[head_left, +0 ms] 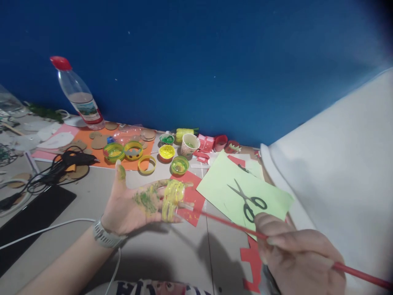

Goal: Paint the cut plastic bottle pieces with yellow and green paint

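Observation:
My left hand [138, 203] is held palm up over the grey table, fingers stretched out, smeared with green and yellow paint. A yellow painted plastic ring [171, 199] sits around its fingers. My right hand [299, 256] at the lower right pinches a long red paintbrush [233, 224], whose tip touches the ring. Black scissors [249, 200] lie on a light green paper sheet [221, 184] just beyond the brush.
Yellow and green rings and paint lids [132, 150] sit on orange paper. A paper cup [189, 144], a tilted bottle [78, 95], a black glue gun with cables [69, 159], red paper pieces [251, 262] and a white board [337, 172] at right surround the work spot.

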The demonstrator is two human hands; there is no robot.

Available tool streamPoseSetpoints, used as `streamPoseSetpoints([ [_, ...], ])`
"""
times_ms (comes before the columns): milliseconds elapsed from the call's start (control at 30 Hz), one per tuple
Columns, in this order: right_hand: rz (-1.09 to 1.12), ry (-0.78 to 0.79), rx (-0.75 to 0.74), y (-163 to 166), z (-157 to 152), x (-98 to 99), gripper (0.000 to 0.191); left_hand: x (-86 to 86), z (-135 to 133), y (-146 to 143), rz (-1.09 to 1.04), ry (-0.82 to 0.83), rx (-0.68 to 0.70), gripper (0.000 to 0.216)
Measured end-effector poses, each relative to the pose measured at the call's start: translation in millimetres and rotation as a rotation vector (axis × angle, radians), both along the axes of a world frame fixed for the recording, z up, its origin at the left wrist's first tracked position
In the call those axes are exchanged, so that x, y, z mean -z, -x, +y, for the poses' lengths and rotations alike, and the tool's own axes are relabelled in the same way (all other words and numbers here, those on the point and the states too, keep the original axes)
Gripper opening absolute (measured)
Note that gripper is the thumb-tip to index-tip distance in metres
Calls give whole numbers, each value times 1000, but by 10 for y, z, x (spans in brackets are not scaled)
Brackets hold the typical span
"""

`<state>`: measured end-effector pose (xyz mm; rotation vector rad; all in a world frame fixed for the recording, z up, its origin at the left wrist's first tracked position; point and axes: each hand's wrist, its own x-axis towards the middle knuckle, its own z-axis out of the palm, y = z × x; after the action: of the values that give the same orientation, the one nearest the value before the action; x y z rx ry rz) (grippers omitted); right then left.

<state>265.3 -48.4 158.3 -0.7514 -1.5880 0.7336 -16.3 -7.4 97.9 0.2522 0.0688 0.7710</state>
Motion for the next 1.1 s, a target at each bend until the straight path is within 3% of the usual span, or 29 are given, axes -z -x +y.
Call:
streamPoseSetpoints([
  [433, -40, -14, 1, -31, 22, -57, 27, -15, 3, 11, -10, -20, 9, 113],
  [600, 19, 1, 112, -40, -13, -30, 28, -2, 5, 23, -13, -11, 4, 114],
  [800, -8, 133, 9, -118, -41, -83, 26, 26, 9, 38, -66, 35, 48, 117],
  [900, 7, 158, 47, -148, -59, -113, 20, 29, 6, 28, -90, 35, 58, 119],
  [1100, 18, 113, 145, -168, -103, -121, 27, 23, -5, 1, -35, 28, 61, 120],
])
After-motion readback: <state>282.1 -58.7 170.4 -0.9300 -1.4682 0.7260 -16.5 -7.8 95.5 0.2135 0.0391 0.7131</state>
